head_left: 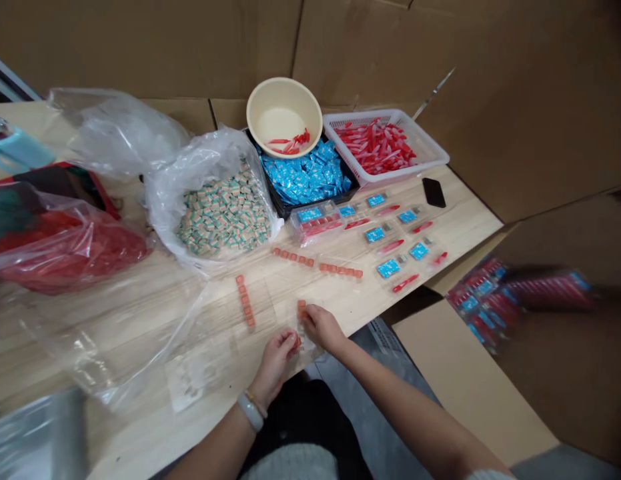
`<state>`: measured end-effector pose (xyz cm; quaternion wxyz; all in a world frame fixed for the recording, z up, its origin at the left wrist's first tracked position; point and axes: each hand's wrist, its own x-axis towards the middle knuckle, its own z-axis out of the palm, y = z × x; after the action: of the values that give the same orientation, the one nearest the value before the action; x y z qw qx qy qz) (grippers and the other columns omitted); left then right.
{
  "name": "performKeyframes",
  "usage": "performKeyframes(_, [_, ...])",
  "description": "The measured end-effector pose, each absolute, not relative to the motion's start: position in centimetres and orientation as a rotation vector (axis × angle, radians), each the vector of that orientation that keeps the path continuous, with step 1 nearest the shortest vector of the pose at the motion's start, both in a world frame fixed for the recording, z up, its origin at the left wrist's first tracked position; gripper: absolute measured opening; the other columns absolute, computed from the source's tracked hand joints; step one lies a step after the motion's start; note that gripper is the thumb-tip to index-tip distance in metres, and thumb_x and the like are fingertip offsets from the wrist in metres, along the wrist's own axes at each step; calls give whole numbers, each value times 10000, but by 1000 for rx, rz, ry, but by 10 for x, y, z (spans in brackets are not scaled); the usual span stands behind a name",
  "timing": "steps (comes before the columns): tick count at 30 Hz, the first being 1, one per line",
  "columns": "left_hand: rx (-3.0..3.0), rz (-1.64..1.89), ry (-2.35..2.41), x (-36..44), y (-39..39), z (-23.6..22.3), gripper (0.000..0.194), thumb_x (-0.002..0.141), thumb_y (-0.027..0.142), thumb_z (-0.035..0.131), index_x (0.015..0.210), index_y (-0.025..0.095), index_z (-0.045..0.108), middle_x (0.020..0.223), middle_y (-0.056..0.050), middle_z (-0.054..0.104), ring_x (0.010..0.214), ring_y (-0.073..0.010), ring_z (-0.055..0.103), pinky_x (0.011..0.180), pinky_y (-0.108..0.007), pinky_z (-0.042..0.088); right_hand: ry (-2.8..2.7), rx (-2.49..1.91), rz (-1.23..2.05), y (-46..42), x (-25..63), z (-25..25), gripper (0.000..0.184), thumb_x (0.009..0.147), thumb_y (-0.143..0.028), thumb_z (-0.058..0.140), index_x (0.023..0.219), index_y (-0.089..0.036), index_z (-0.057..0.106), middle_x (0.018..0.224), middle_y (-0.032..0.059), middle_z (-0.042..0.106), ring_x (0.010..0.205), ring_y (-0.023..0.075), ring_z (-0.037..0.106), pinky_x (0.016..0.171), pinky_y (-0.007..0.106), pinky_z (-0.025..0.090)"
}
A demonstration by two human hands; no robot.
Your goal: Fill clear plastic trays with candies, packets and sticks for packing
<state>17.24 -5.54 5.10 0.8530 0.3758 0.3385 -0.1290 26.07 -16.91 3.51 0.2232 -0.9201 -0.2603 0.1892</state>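
Observation:
Both my hands work at the near edge of a wooden table (pixel 140 313). My left hand (pixel 277 360) is curled, its fingertips pinching a small orange piece inside a clear plastic packet (pixel 303 333). My right hand (pixel 323 327) pinches the same packet from the right, fingers closed, just below a couple of orange pieces (pixel 301 307). Other clear packets lie nearby, each with a row of orange pieces (pixel 246 301), and two more rows (pixel 317 263) sit further back.
An open bag of green-and-beige sweets (pixel 223 217), a black tray of blue packets (pixel 307 177), a cream bowl (pixel 284 117), a white basket of red sticks (pixel 380 143), filled packets (pixel 397 240), a phone (pixel 433 192). Red bags at left; cardboard box with packets at right (pixel 490 300).

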Motion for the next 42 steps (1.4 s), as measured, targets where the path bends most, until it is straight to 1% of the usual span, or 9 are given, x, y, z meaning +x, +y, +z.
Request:
performKeyframes(7, [530,-242,806,173,-50,57,124,666,239,650,699,131,600,682,-19,596,663,-110,545,658,-229,415,-698,-2479,510,-167,262,48,246,770,-113,415,979,-139,543,834,74,581,772,170,524,694,264,408])
performKeyframes(11, [294,-256,833,178,-39,69,64,735,183,569,718,131,603,736,-37,615,730,-131,570,714,-260,432,-551,-2206,498,-173,243,76,299,777,-154,452,1066,-171,524,847,60,562,728,146,525,688,270,432])
performKeyframes(16, [320,-294,747,176,-44,73,74,739,193,570,737,128,605,791,-48,622,772,-132,569,761,-267,429,-340,-1922,623,-176,218,78,173,750,-177,502,903,-190,581,803,32,598,738,144,548,692,276,443])
performKeyframes(19, [396,-313,718,172,-46,70,137,691,256,631,750,137,598,828,-50,615,811,-150,565,779,-287,424,-220,-1839,717,-180,220,66,107,738,-203,515,828,-166,560,734,22,596,668,139,549,622,259,449])
performKeyframes(22, [629,-221,798,172,-41,63,213,646,307,665,764,150,584,753,-11,592,717,-116,552,695,-251,426,-284,-2033,604,-182,233,57,96,753,-219,498,795,-157,558,704,25,568,649,140,526,608,258,433])
performKeyframes(26, [971,-169,826,177,-36,52,275,584,303,693,770,134,581,622,25,552,569,-86,494,583,-225,399,-630,-2300,494,-175,248,45,134,787,-175,450,840,-172,573,777,39,559,734,147,515,670,252,416])
performKeyframes(32, [1188,-192,831,178,-36,47,245,543,286,680,699,118,595,618,-2,572,548,-99,475,489,-211,356,-989,-2594,549,-165,250,32,188,807,-153,429,941,-171,559,860,63,567,816,167,518,696,243,415])
performKeyframes(37, [1162,-216,865,176,-32,49,282,574,316,649,772,117,624,641,0,570,534,-86,449,467,-199,343,-1175,-2755,719,-148,248,43,261,805,-122,403,1039,-169,509,923,94,566,798,183,542,620,246,426])
performKeyframes(42, [1100,-181,890,178,-32,44,336,577,336,644,823,108,625,629,-6,566,521,-84,438,430,-188,301,-1110,-2771,871,-118,249,57,238,791,-82,385,959,-129,547,936,148,578,823,197,556,656,280,432])
